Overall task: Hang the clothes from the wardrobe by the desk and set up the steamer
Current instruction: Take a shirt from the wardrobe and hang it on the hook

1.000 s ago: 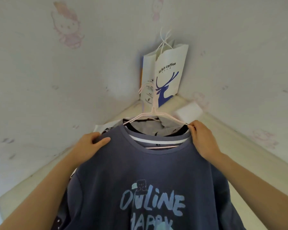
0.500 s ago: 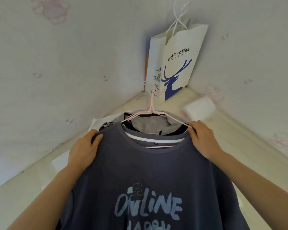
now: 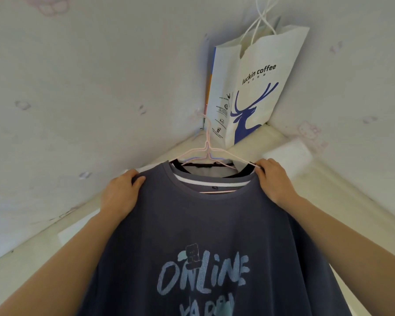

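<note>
Dark blue cotton T-shirt with pale "ONLINE" print (image 3: 205, 236) fills lower centre. Left hand (image 3: 121, 192) and right hand (image 3: 274, 179) each grip a shoulder. Thin pink wire hanger (image 3: 209, 153) at centre; hook's seating not visible. Risk: uneven tug tilts hanger, garments slide off.

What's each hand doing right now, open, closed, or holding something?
Left hand: closed, gripping the left shoulder of the blue T-shirt.
Right hand: closed, gripping the T-shirt's right shoulder at the end of the pink hanger.

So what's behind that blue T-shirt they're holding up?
Behind the blue T-shirt, its neckline shows more clothes, black and grey, on pink hangers. How many garments, and everything lower down, stays hidden by the shirt.
</note>
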`<state>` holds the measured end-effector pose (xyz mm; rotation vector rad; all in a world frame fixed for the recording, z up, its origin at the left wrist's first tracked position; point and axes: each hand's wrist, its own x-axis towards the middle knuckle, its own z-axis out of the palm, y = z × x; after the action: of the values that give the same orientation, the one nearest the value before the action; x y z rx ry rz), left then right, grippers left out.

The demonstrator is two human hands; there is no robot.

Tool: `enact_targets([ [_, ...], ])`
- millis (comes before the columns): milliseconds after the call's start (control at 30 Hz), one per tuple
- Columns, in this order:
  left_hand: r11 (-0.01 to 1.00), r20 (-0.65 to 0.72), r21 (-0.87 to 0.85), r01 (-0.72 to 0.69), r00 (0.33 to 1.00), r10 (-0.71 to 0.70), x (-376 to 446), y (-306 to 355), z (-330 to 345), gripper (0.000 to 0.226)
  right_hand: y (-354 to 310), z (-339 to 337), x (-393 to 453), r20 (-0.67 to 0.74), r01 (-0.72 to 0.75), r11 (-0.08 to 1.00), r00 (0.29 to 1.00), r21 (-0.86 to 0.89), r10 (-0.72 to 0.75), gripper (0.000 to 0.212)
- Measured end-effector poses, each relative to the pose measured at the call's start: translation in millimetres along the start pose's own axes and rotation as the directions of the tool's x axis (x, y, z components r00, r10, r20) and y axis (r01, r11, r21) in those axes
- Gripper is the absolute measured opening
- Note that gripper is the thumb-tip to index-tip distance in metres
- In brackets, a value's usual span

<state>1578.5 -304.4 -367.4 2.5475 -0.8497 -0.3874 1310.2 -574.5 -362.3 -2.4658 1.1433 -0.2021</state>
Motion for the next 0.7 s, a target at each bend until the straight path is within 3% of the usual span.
enact_targets([
  [133,0.996,-0.033,0.084,-0.026,0.999,0.029,17.8,10.7,2.4,0.026,3.9,6.1,10.9,-0.057,-0.01,1.0,0.998,0.001,0.01,0.022],
  [233,0.971,-0.053,0.236,-0.04,0.997,0.054,18.9,17.3,6.4,0.025,6.0,12.2,18.0,-0.02,-0.024,0.999,1.0,-0.03,0.024,0.023],
  [333,0.899,-0.09,0.406,-0.164,0.972,0.218,7.2,16.3,17.7,0.025,10.0,20.8,15.9,0.002,-0.027,0.999,1.0,-0.046,0.028,0.024],
  [467,0.843,-0.046,0.433,-0.32,0.926,0.375,-7.3,24.8,31.1,0.037,11.1,22.7,11.2,0.0,-0.036,0.998,0.999,-0.046,0.036,0.025],
  [600,0.828,0.14,0.459,-0.322,0.947,0.291,-23.8,40.9,44.6,0.066,4.7,19.6,2.3,-0.02,0.029,0.987,0.999,-0.161,-0.033,0.032],
  [700,0.819,0.156,0.489,-0.299,0.954,0.255,-27.8,42.2,51.2,0.073,2.1,21.5,-10.3,-0.027,0.088,0.968,0.995,-0.236,-0.098,0.037],
])
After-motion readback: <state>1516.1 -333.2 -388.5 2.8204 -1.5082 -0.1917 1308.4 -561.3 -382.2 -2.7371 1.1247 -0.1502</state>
